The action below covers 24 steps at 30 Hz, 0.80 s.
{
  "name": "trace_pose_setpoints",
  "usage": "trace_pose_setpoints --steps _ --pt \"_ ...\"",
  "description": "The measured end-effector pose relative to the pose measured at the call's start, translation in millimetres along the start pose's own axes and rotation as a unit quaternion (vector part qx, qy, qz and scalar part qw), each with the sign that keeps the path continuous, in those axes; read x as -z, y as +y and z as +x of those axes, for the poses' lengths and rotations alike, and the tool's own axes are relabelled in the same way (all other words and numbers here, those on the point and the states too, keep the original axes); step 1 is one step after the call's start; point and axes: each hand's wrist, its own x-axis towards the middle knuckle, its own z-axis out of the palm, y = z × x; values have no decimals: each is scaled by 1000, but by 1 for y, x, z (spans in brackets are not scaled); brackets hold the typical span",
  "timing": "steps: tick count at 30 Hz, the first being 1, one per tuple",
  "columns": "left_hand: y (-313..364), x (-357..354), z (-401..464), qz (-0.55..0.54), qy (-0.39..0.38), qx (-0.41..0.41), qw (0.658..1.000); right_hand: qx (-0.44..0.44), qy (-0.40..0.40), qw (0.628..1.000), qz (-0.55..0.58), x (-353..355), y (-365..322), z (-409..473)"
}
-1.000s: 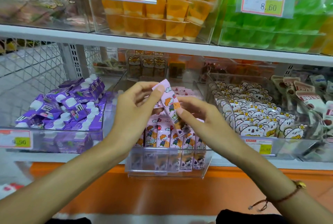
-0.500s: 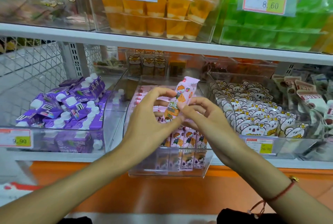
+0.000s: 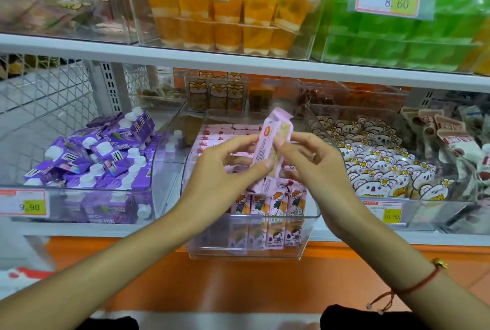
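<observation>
A pink snack packet stands nearly upright between both hands, above a clear bin of the same pink packets on the lower shelf. My left hand pinches the packet from the left with thumb and fingers. My right hand pinches it from the right near its middle. The packet's narrow side and back face me. Its lower end is hidden behind my fingers.
A clear bin of purple drink cartons sits to the left, a bin of koala-print packets to the right. Above, the white shelf edge carries bins of orange jelly cups and green jelly. Wire mesh lies far left.
The pink packet has been turned from a slant with its cartoon front showing to nearly upright with its side and back showing. Both hands have shifted slightly along it.
</observation>
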Motion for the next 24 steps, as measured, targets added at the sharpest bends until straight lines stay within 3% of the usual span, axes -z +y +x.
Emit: trace_pose_setpoints --steps 4,9,16,24 --pt "10 5 2 -132 -71 212 966 -52 -15 998 7 4 -1 2" --pt "13 4 4 -229 -75 302 922 -69 -18 997 16 3 1 2" --pt "11 5 5 -210 -89 284 931 -54 -21 998 5 5 1 3" --pt "6 14 9 -47 -84 95 991 88 -75 992 -50 10 4 1"
